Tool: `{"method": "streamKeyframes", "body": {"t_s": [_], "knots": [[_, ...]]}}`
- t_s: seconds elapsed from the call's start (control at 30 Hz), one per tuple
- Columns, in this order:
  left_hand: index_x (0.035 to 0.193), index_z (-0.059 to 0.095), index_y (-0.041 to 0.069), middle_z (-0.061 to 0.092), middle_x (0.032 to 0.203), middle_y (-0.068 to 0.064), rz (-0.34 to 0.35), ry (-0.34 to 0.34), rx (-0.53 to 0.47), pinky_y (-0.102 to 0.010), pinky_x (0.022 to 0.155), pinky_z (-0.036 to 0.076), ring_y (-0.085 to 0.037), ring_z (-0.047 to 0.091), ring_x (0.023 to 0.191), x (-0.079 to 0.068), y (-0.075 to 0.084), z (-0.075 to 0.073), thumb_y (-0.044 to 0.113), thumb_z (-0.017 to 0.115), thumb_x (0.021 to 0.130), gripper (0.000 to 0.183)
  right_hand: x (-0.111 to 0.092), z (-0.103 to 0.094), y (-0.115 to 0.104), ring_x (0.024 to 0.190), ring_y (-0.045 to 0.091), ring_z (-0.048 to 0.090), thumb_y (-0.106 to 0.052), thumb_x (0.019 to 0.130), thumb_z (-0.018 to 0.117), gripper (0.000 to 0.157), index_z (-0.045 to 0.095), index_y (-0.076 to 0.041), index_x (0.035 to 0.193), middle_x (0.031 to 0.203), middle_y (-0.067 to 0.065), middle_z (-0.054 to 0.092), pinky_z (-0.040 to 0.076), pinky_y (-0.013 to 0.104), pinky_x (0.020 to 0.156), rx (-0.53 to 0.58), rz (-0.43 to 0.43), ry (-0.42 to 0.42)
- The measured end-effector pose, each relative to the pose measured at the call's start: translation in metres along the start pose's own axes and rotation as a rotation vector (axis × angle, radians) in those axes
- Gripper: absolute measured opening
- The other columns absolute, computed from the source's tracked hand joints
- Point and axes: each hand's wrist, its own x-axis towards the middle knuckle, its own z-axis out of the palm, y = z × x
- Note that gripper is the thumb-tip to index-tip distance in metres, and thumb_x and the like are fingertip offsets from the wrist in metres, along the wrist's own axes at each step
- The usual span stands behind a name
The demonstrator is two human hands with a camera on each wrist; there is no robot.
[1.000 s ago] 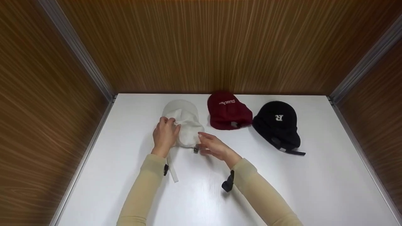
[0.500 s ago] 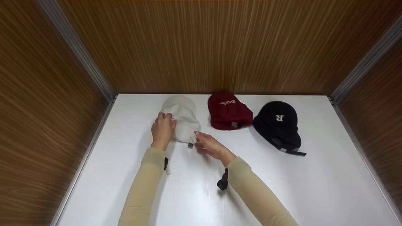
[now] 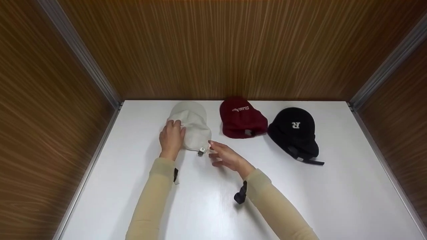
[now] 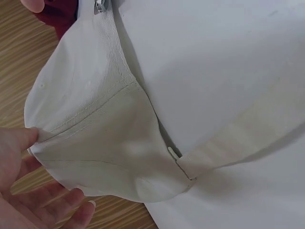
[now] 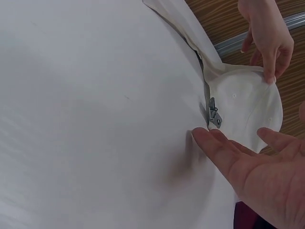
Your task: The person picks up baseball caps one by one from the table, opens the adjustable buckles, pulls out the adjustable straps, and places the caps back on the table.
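I log the white cap (image 3: 197,135) pinched by the left hand (image 3: 171,140); the right hand (image 3: 229,157), fingers loosely spread, holds nothing just beside it. Right of those fingers, red cap (image 3: 242,123) and black cap (image 3: 293,133) lie untouched. Judged unfinished: left grip unreleased.

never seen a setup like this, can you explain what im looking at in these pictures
There is no machine here, just a person's left hand and right hand, both bare. The wide picture comes from a camera worn on the head, looking forward and down. The two close-ups come from cameras worn on the wrists, one on each. On the white surface lie a white cap, a dark red cap and a black cap. The left hand pinches the white cap at its left side. The right hand is beside that cap's metal clasp, fingers extended; whether it touches the cap is hard to tell.
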Motion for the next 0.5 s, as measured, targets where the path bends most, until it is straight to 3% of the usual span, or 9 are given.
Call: {"method": "streamKeyframes", "body": {"t_s": [0.23, 0.5], "knots": [[0.127, 0.058, 0.000, 0.058, 0.118, -0.022, -0.015, 0.033, -0.047, -0.053, 0.073, 0.051, -0.040, 0.061, 0.100, -0.010, -0.002, 0.000, 0.022, 0.068, 0.093, 0.041, -0.007, -0.008, -0.003, 0.136, 0.043, 0.035, -0.037, 0.106, 0.040, 0.058, 0.028, -0.004, 0.153, 0.153, 0.026, 0.027, 0.036, 0.056, 0.105, -0.016, -0.062, -0.011], [0.134, 0.053, -0.001, 0.055, 0.124, -0.025, -0.056, 0.021, -0.120, -0.054, 0.078, 0.051, -0.042, 0.058, 0.109, -0.024, 0.004, -0.003, 0.025, 0.068, 0.093, 0.051, -0.019, -0.021, -0.007, 0.137, 0.044, 0.034, -0.035, 0.107, 0.038, 0.058, 0.029, 0.000, 0.152, 0.149, 0.030, 0.031, 0.033, 0.056, 0.107, -0.092, -0.160, 0.009]]}}
